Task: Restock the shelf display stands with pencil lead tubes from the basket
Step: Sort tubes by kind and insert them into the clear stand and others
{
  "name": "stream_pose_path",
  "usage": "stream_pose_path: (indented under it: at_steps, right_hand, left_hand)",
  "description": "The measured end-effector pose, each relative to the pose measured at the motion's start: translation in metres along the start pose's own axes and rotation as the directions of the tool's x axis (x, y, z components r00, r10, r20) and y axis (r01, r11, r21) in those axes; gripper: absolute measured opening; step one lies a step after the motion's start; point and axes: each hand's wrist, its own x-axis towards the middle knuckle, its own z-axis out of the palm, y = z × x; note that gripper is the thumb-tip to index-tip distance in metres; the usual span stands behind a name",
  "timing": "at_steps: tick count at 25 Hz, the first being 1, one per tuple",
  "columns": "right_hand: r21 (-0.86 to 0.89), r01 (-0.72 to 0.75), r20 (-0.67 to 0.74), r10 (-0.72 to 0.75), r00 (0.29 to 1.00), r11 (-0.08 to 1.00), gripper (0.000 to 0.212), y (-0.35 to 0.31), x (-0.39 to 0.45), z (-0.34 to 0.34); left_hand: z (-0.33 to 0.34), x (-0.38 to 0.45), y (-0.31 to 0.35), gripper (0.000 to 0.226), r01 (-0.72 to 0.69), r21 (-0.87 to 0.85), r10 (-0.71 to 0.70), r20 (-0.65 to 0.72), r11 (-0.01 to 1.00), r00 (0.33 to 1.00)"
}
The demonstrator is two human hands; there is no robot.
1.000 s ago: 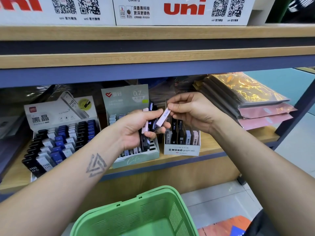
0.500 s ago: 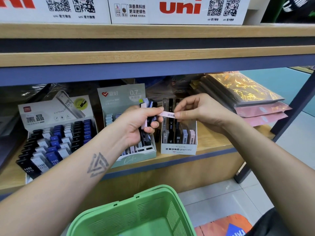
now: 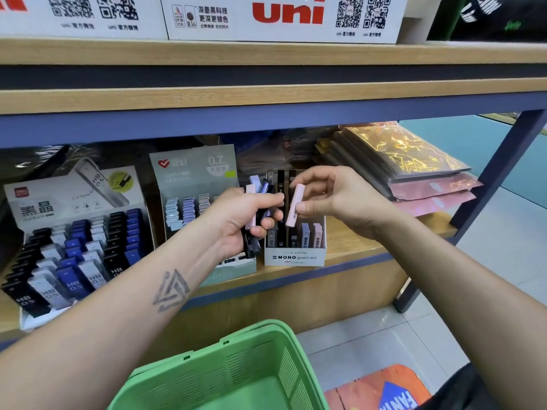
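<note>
A pink lead tube [image 3: 295, 205] is being pinched upright between the thumb and fingers of the right hand [image 3: 337, 199], just above the white MONO display stand [image 3: 294, 257], where black, lilac and pink tubes are already standing in rows. A bunch of tubes [image 3: 260, 202], pink, white and dark, is being gripped in the curled fingers of the left hand [image 3: 245, 220], which is being held directly in front of the grey-green 0.7 stand [image 3: 192, 184], so that the stand's right half is being hidden. Further left on the shelf [image 3: 355, 247], a larger stand of black, blue and white HB tubes [image 3: 74, 255] is being displayed. To the right of the MONO stand, flat gold and pink packets [image 3: 414, 173] are being kept in a stack. The green basket [image 3: 236, 371] is being seen below the forearms, near the floor; its contents cannot be made out. White uni boxes [image 3: 281, 16] are being stored on the upper shelf.
</note>
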Motion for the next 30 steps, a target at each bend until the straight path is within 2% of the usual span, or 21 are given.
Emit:
stream_pose_path:
  at_steps: [2, 4, 8, 10, 12, 19, 20, 22, 25, 27, 30]
  right_hand:
    - [0.074, 0.030, -0.009, -0.029, 1.000, 0.997, 0.026, 0.001, -0.001, -0.003]
    - [0.072, 0.068, 0.009, -0.069, 0.998, 0.995, 0.022, 0.003, -0.001, -0.002]
    - [0.040, 0.073, -0.004, -0.073, 0.997, 0.997, 0.031, 0.008, 0.003, -0.004]
    - [0.059, 0.049, 0.004, -0.049, 0.999, 0.997, 0.039, 0.012, 0.004, -0.007]
    - [0.097, 0.039, 0.015, -0.040, 0.999, 0.995, 0.037, 0.014, 0.004, -0.010]
    - [0.177, 0.076, -0.088, -0.061, 0.994, 0.981, 0.027, 0.010, 0.003, -0.014]
    - [0.141, 0.089, -0.145, -0.068, 0.987, 0.986, 0.024, 0.008, 0.005, -0.017]
    - [-0.063, 0.060, -0.311, -0.076, 0.947, 0.996, 0.018, 0.008, 0.010, -0.026]
    - [-0.391, -0.104, -0.472, -0.102, 0.876, 0.914, 0.014, 0.018, 0.017, -0.036]
    - [-0.522, -0.135, -0.466, -0.150, 0.872, 0.842, 0.011, 0.024, 0.021, -0.034]
    - [-0.670, -0.109, -0.386, -0.218, 0.897, 0.735, 0.014, 0.031, 0.027, -0.027]
  left_hand:
    - [-0.001, 0.000, -0.002, 0.010, 0.062, 0.029, -0.063, 0.014, 0.998, 0.998]
    - [-0.001, -0.001, -0.004, 0.013, 0.118, 0.019, -0.119, 0.058, 0.993, 0.991]
    - [-0.002, 0.000, -0.004, 0.012, 0.016, 0.061, -0.016, -0.006, 0.998, 1.000]
    - [-0.002, 0.001, -0.005, 0.012, -0.038, 0.103, 0.044, -0.058, 0.994, 0.997]
    - [-0.001, 0.002, -0.007, 0.012, -0.061, 0.120, 0.071, -0.086, 0.991, 0.994]
    - [0.003, 0.001, -0.006, 0.020, -0.001, 0.070, 0.003, -0.037, 0.998, 0.999]
    - [0.003, 0.002, -0.006, 0.021, 0.006, 0.073, -0.003, -0.040, 0.997, 0.999]
    - [0.002, 0.003, -0.005, 0.021, 0.002, 0.073, 0.002, -0.060, 0.997, 0.998]
    - [-0.002, 0.004, -0.001, 0.021, -0.023, 0.055, 0.026, -0.062, 0.998, 0.998]
    - [-0.004, 0.004, 0.002, 0.021, -0.033, 0.045, 0.035, -0.054, 0.998, 0.998]
    - [-0.005, 0.003, 0.003, 0.024, -0.040, 0.052, 0.043, -0.050, 0.998, 0.998]
